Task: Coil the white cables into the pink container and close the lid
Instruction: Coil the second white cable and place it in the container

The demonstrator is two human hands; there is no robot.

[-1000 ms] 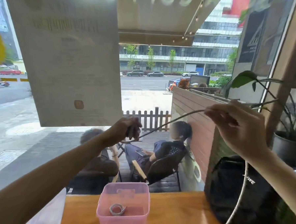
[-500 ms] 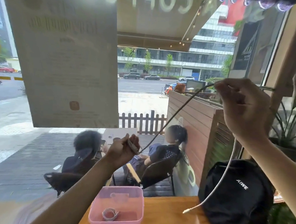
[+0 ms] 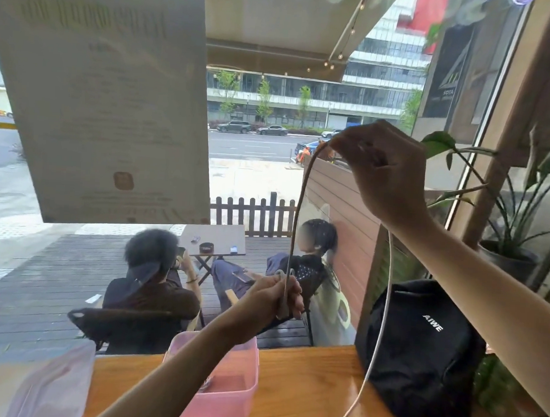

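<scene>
My left hand [image 3: 277, 299] grips a small coil of the white cable [image 3: 295, 228] above the pink container [image 3: 241, 394]. The cable rises steeply from that hand to my right hand [image 3: 377, 169], which pinches it high up on the right. Past my right hand the free end hangs down in front of the black backpack and ends near the table's front edge. The open pink container stands on the wooden table [image 3: 302, 388]; my left forearm covers most of its inside. A translucent lid [image 3: 51, 384] lies to its left.
A black backpack [image 3: 419, 349] stands on the table's right side. A potted plant [image 3: 513, 249] sits behind it at the right. The window directly ahead carries a large paper sheet [image 3: 104, 103]; people sit outside beyond the glass.
My left hand has moved right and down, closer to the container. My right hand came slightly lower and left, so the cable between them now runs almost vertical. The free end hangs lower.
</scene>
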